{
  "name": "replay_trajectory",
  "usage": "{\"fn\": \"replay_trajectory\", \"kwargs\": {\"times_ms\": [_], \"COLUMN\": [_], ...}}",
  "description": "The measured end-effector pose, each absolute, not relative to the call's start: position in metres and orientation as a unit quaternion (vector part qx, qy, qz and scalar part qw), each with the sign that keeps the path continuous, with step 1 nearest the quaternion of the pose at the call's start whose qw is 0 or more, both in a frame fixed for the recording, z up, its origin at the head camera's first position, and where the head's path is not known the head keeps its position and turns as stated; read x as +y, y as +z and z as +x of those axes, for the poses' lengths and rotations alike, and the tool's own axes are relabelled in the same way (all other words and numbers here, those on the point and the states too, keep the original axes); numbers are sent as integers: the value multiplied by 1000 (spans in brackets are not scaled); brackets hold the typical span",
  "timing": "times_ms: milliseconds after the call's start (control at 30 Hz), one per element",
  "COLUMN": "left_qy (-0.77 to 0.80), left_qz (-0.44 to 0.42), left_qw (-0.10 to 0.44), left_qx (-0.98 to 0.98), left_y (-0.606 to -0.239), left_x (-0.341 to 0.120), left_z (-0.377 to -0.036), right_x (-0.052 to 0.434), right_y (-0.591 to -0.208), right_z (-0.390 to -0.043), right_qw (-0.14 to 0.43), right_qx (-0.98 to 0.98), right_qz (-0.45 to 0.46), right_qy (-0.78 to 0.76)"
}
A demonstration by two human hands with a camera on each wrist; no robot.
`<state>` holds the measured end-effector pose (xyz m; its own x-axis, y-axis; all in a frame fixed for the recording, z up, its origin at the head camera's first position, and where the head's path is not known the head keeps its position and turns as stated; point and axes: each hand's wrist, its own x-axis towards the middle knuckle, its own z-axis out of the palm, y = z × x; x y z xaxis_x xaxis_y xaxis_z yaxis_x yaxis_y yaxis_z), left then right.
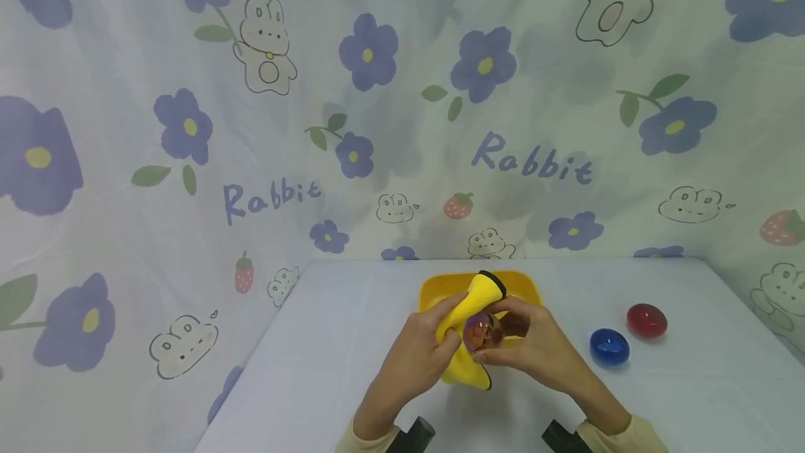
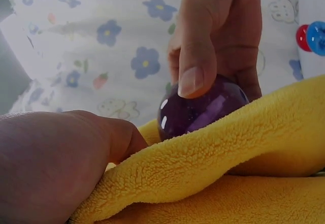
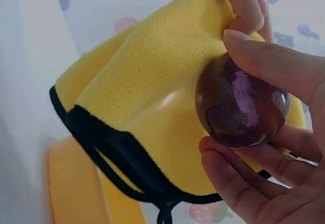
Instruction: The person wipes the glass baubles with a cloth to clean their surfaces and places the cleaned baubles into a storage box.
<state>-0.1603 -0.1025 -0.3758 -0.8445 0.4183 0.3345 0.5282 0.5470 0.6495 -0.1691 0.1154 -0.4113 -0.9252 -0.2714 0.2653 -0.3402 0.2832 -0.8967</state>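
Your right hand [image 1: 534, 344] has the purple ball [image 1: 481, 331] pinched, thumb on top and fingers [image 3: 244, 183] curled beneath it, right over the middle of the surface [image 1: 327, 369]. Your left hand [image 1: 415, 355] is at nine o'clock of the ball, fingers clamped on the yellow cloth [image 1: 468, 313], which is pressed up against the ball's side. That ball looks glassy, hard and slick, probably with some weight to it, so it could squirt out of a loose pinch; best held across its widest part, as you have it, with the cloth cupping it from below. The cloth is soft, fluffy and limp, with a black-trimmed edge; grab it in a bunch and it will fold wherever you let it. Just behind your hands, at twelve o'clock, sits a yellow tray [image 1: 434, 289]. Out at three o'clock lie a blue ball [image 1: 608, 347] and, just beyond it, a red ball [image 1: 646, 320], near each other but apart. The surface is pale and smooth, and round things could roll on it. Around it hangs a curtain [image 1: 189, 159] printed with blue flowers, rabbits and strawberries.
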Motion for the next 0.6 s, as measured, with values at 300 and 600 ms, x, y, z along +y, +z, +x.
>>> {"fn": "replay_trajectory", "kwargs": {"times_ms": [300,600], "left_qy": [-394,-398], "left_qz": [-275,-267], "left_qw": [50,42], "left_qx": [-876,-877], "left_y": [-376,-376], "left_x": [-104,-105], "left_z": [-164,-165], "right_x": [115,113], "right_y": [-412,-413], "right_z": [-167,-168], "right_qw": [65,119], "right_qx": [-783,-769], "right_qz": [215,226], "right_qy": [581,586]}}
